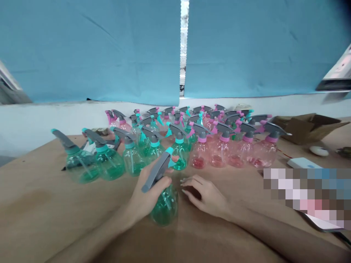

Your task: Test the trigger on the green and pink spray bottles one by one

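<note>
My left hand (146,190) is wrapped round the neck of a green spray bottle (165,209) with a grey and turquoise trigger head. The bottle tilts slightly, its nozzle end pointing away to the right. To its right, my right hand (207,193) is low over the table, fingers loosely curved and apart from the thumb, with nothing in it. A row of green spray bottles (109,164) stands just beyond on the left, each holding some liquid at the bottom. Pink spray bottles (219,155) continue that row on the right.
More pink and green spray bottles crowd behind the front row on the wooden table (35,208). An open cardboard box (304,128), a white mouse (319,151) and a white device (303,163) lie at the right. Blue curtains (90,51) hang behind.
</note>
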Action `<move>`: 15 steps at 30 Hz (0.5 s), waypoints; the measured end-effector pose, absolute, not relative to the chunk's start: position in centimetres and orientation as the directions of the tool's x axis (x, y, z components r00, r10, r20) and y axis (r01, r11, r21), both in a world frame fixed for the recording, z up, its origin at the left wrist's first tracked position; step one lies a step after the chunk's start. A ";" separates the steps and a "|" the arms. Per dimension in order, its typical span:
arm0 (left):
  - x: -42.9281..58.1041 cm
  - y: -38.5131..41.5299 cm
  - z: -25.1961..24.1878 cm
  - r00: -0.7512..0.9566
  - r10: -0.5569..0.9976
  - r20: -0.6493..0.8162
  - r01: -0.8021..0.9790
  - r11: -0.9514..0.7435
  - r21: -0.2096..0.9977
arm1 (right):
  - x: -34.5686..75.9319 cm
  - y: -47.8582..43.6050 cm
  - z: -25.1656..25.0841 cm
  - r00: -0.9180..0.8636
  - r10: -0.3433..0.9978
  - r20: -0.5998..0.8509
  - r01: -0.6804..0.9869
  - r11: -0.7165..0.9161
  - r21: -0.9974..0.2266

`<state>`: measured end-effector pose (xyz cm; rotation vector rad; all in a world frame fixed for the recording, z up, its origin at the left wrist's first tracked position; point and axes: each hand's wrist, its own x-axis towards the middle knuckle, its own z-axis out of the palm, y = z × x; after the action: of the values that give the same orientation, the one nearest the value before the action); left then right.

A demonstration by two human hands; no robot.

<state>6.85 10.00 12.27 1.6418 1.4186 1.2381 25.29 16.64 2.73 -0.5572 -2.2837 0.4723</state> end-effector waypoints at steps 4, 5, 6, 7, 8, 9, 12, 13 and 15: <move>7.2 10.5 12.2 -0.042 0.967 0.250 0.351 -0.220 0.910 | 25.5 16.7 2.5 -0.673 0.523 0.523 0.319 0.843 -0.433; 7.4 10.6 12.3 -0.040 0.967 0.253 0.355 -0.223 0.908 | 25.5 16.8 2.4 -0.680 0.530 0.506 0.344 0.841 -0.418; 7.5 10.7 12.5 -0.035 0.966 0.255 0.363 -0.225 0.904 | 25.5 16.8 2.3 -0.685 0.537 0.492 0.369 0.838 -0.401; 7.7 10.8 12.6 -0.030 0.966 0.256 0.372 -0.227 0.900 | 25.5 16.8 2.2 -0.688 0.542 0.482 0.391 0.837 -0.384; 7.9 10.9 12.8 -0.023 0.966 0.259 0.378 -0.231 0.897 | 25.5 16.8 2.0 -0.689 0.544 0.479 0.406 0.837 -0.366; 8.1 11.0 13.0 -0.015 0.964 0.266 0.382 -0.240 0.893 | 25.5 16.8 1.9 -0.690 0.543 0.479 0.416 0.839 -0.352; 8.3 10.9 13.2 0.012 0.954 0.299 0.388 -0.279 0.878 | 25.4 16.7 1.6 -0.697 0.528 0.486 0.423 0.849 -0.316; 8.2 10.9 13.2 0.019 0.953 0.301 0.398 -0.284 0.873 | 25.3 16.6 1.5 -0.699 0.521 0.489 0.421 0.853 -0.308; 8.0 10.8 13.2 0.022 0.960 0.280 0.432 -0.262 0.863 | 25.3 16.6 1.5 -0.702 0.507 0.500 0.410 0.862 -0.297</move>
<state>8.03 10.76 13.22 1.7398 1.4207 1.2063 25.27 16.56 1.53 -0.6644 -2.4462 0.2180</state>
